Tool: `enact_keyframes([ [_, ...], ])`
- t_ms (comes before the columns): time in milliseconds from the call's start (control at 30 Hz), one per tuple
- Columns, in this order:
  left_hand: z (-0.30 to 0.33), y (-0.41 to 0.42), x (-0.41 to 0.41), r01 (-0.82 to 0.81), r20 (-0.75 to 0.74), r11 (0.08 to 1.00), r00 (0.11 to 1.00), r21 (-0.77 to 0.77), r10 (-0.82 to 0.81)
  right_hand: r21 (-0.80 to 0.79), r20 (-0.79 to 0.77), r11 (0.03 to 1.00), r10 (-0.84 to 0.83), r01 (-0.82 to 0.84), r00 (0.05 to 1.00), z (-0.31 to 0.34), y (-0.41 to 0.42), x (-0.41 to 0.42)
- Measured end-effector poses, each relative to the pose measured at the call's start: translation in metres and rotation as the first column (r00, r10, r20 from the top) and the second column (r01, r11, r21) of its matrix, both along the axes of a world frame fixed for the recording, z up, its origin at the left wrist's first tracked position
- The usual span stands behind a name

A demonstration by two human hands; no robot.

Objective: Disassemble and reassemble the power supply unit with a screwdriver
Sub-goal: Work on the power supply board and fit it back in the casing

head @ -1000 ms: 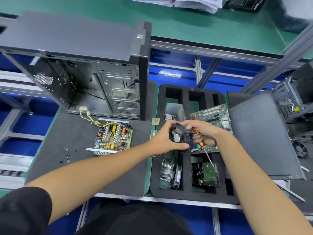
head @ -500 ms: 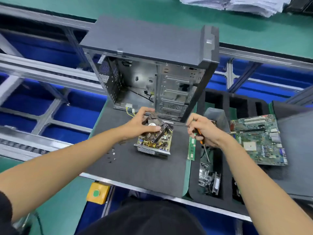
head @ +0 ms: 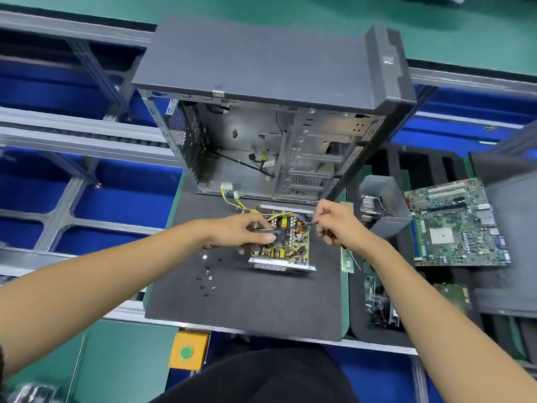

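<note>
I see the open power supply (head: 283, 245) lying on the dark mat (head: 247, 303) of the table, just in front of the case (head: 270, 112), which stands upright with its side off. The supply's board is bare, and yellow wires (head: 235, 200) run from it toward the case's open side.

My left hand (head: 247, 232) is over the supply's left part, fingers curled, its grip closed round a dark fan (head: 276, 237) that sits on the board; the blur keeps me from telling more of the fan. My right hand (head: 338, 223) is at the supply's right rear corner. Its finger and thumb are pinched together on something small and dark that I cannot make out, while the other fingers hold the screwdriver (head: 353, 257), whose orange handle shows at the palm and whose shaft points down past the wrist.

Loose screws (head: 207, 276) lie scattered on the mat left of the supply, apart from it. To the right, a foam tray (head: 374, 330) holds parts, a green motherboard (head: 456, 225) resting over it. A RAM stick (head: 346, 261) lies between mat and tray.
</note>
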State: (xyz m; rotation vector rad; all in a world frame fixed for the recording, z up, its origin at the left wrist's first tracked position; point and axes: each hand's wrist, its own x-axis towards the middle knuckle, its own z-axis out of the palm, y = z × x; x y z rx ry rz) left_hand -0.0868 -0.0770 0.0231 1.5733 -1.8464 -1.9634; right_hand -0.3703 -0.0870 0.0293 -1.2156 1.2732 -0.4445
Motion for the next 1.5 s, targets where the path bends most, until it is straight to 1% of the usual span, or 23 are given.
enact_keyframes([
  [67,0.001,-0.004,0.003,0.054,0.015,0.999,0.998,-0.002,-0.054,-0.010,0.021,0.999,0.048,-0.048,0.999,0.004,0.004,-0.003],
  [167,-0.001,-0.006,0.008,0.198,0.065,0.980,0.978,0.022,-0.199,-0.033,0.046,0.990,0.141,-0.139,0.989,0.012,0.008,-0.007],
  [233,-0.003,-0.005,0.012,0.294,0.070,0.955,0.953,0.020,-0.295,-0.042,0.054,0.986,0.164,-0.162,0.985,0.016,0.010,-0.009],
  [333,0.001,-0.011,0.018,0.428,0.007,0.904,0.904,-0.017,-0.428,-0.064,0.085,0.991,0.122,-0.117,0.989,0.018,0.011,-0.008],
  [467,0.004,-0.015,0.021,0.448,-0.039,0.894,0.894,0.008,-0.447,-0.081,0.165,0.996,0.045,-0.032,0.985,0.015,0.006,-0.007],
  [600,0.003,-0.012,0.026,0.329,-0.084,0.942,0.942,0.065,-0.324,-0.103,0.223,0.992,-0.050,0.075,0.973,0.009,0.004,-0.008],
  [667,-0.003,-0.006,0.026,0.323,-0.086,0.943,0.944,0.074,-0.317,-0.099,0.252,0.988,-0.088,0.116,0.964,0.007,0.003,-0.008],
  [733,-0.015,-0.003,0.021,0.345,-0.042,0.939,0.938,-0.005,-0.345,-0.099,0.241,0.990,-0.074,0.101,0.968,0.006,0.003,-0.007],
  [800,-0.021,0.000,0.016,0.308,-0.014,0.950,0.951,-0.054,-0.309,-0.103,0.209,0.993,-0.027,0.050,0.977,0.006,0.005,-0.006],
  [933,-0.020,0.007,0.012,0.201,-0.103,0.979,0.974,-0.019,-0.202,-0.091,0.177,0.996,0.018,-0.001,0.984,0.003,0.010,-0.011],
  [1067,-0.017,0.012,0.008,0.103,-0.174,0.993,0.978,-0.064,-0.113,-0.128,0.088,0.992,-0.005,0.016,0.996,-0.003,0.017,-0.012],
  [1167,-0.019,0.016,0.008,0.094,-0.196,0.994,0.975,-0.047,-0.102,-0.155,0.066,0.987,-0.042,0.052,0.997,-0.007,0.021,-0.010],
  [1200,-0.020,0.019,0.008,0.131,-0.183,0.989,0.973,-0.068,-0.141,-0.157,0.067,0.986,-0.046,0.056,0.997,-0.008,0.022,-0.010],
  [1267,-0.026,0.022,0.005,0.188,-0.108,0.966,0.972,-0.174,-0.209,-0.164,0.039,0.985,-0.044,0.050,0.998,-0.009,0.024,-0.010],
  [1300,-0.029,0.023,0.004,0.175,-0.081,0.959,0.977,-0.224,-0.197,-0.168,0.017,0.985,-0.046,0.048,0.999,-0.009,0.025,-0.009],
  [1400,-0.033,0.025,-0.001,0.072,-0.023,0.935,0.996,-0.348,-0.085,-0.197,-0.011,0.975,-0.106,0.102,0.994,-0.008,0.025,-0.010],
  [1433,-0.033,0.024,-0.001,0.024,-0.025,0.938,0.999,-0.346,-0.034,-0.210,-0.012,0.968,-0.139,0.134,0.990,-0.006,0.024,-0.010],
  [1500,-0.028,0.025,-0.002,-0.114,-0.121,0.961,0.989,-0.251,0.086,-0.246,-0.014,0.949,-0.205,0.196,0.979,-0.004,0.022,-0.012],
])
